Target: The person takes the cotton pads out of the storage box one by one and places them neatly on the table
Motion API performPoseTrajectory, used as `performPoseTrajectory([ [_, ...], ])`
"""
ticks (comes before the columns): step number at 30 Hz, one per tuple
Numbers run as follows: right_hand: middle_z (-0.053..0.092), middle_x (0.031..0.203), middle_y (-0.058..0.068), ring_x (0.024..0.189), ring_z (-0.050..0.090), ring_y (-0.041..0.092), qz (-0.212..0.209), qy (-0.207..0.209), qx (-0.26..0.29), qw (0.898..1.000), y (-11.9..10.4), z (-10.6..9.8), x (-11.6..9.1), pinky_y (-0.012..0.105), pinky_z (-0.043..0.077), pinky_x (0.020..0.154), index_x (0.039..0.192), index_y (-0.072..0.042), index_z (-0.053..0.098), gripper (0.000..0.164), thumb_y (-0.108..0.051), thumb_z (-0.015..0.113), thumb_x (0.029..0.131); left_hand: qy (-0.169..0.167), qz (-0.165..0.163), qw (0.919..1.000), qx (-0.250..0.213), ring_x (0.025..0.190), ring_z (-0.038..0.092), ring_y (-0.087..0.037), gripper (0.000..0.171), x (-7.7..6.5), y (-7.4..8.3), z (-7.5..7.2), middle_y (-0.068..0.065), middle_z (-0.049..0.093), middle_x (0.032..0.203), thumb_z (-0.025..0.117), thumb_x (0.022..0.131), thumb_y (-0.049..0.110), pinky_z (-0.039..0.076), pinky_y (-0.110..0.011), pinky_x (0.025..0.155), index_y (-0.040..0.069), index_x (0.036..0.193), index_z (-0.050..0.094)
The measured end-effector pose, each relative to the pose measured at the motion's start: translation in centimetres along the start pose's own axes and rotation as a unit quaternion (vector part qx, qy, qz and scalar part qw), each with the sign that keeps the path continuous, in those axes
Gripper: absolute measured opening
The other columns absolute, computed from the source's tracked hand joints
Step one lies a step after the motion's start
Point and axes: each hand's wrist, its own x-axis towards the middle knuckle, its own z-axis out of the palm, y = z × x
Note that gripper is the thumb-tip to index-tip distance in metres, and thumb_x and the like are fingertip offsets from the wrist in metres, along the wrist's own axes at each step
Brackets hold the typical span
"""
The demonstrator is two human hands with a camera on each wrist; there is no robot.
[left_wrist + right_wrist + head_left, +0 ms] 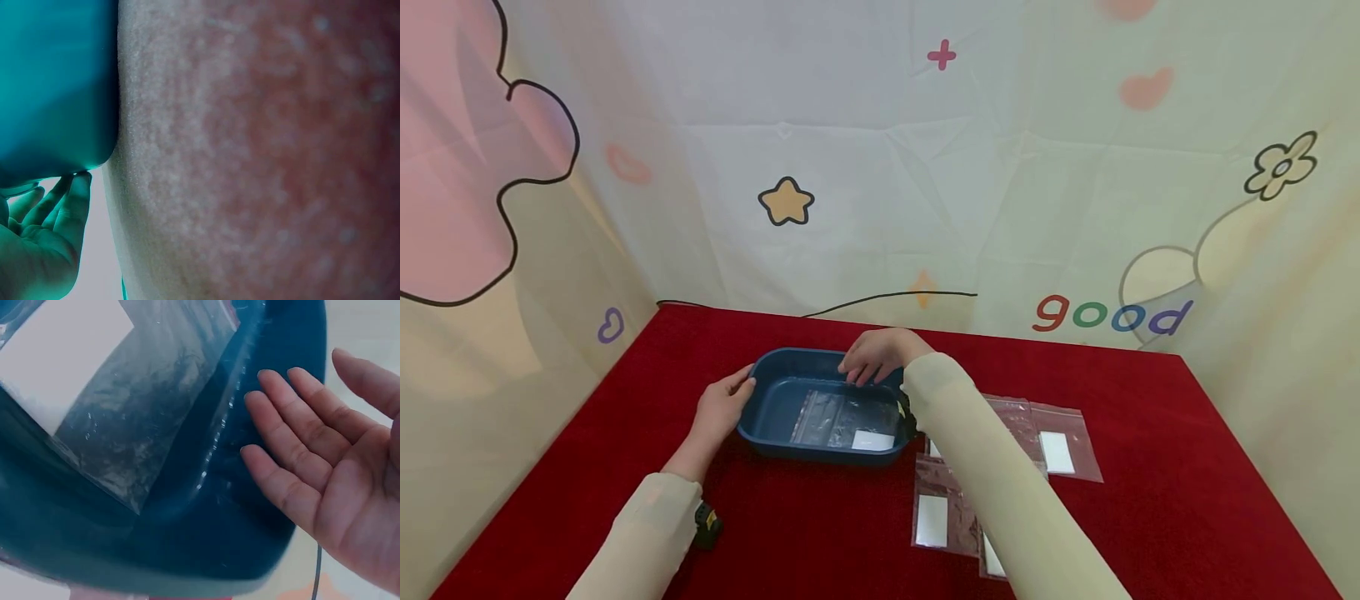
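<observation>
A blue plastic basin [767, 450] stands on the red cloth. My left hand [721, 408] grips the basin's left rim, thumb on top; the left wrist view shows the hand's fingers [76, 206] against the basin's outer wall [56, 94]. Over the far right part of the basin hovers my right hand [877, 354], its fingers [281, 425] spread and holding nothing. Inside the basin lies a clear zip bag [831, 421] with a white card [873, 440] in it; part of its right side is hidden by the right wrist.
Right of the basin, several clear zip bags with white cards lie on the red cloth [820, 533], including one bag [1078, 425] at the far right and one bag [961, 508] nearer. The right sleeve [1000, 467] covers some of them. A printed curtain [865, 167] hangs behind.
</observation>
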Motion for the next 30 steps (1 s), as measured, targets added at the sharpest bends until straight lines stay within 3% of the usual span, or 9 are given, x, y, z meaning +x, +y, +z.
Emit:
performPoseTrajectory([
  [9,0.063,0.142,0.013,0.138,0.055,0.031,0.054,0.013,0.029,0.998,0.3,1.2,1.2,0.054,0.04,0.121,0.139,-0.006,0.062,0.039,-0.018,0.059,0.102,-0.001,0.001,1.0,-0.006,0.15,0.038,-0.043,0.05,0.1,0.0,0.1,-0.024,0.041,0.161,0.045,0.11,0.023,0.04,-0.057,0.119,0.005,0.156,0.041],
  [14,0.06,0.146,0.014,0.141,0.052,0.032,0.068,0.007,0.033,0.997,0.4,1.4,1.6,0.055,0.039,0.121,0.139,-0.006,0.062,0.038,-0.012,0.059,0.102,-0.001,0.001,1.0,-0.008,0.148,0.04,-0.043,0.05,-0.1,0.0,0.1,-0.024,0.041,0.16,0.046,0.11,0.022,0.042,-0.057,0.118,0.004,0.155,0.041],
  [22,0.067,0.136,0.014,0.136,0.055,0.03,0.081,0.001,0.019,0.997,0.1,1.7,2.0,0.053,0.042,0.12,0.138,-0.005,0.063,0.038,-0.009,0.062,0.1,0.0,-0.002,1.0,-0.004,0.15,0.038,-0.043,0.05,-0.1,0.0,0.0,-0.024,0.04,0.161,0.046,0.11,0.022,0.04,-0.057,0.119,0.004,0.156,0.041],
  [30,0.069,0.121,0.009,0.106,0.059,0.02,0.101,-0.015,-0.072,0.992,-0.1,1.8,2.2,0.037,0.056,0.093,0.115,-0.007,0.076,0.023,-0.019,0.068,0.097,0.0,0.002,1.0,-0.002,0.149,0.039,-0.043,0.049,-0.1,0.0,0.0,-0.024,0.041,0.16,0.045,0.11,0.022,0.04,-0.057,0.119,0.004,0.156,0.042],
])
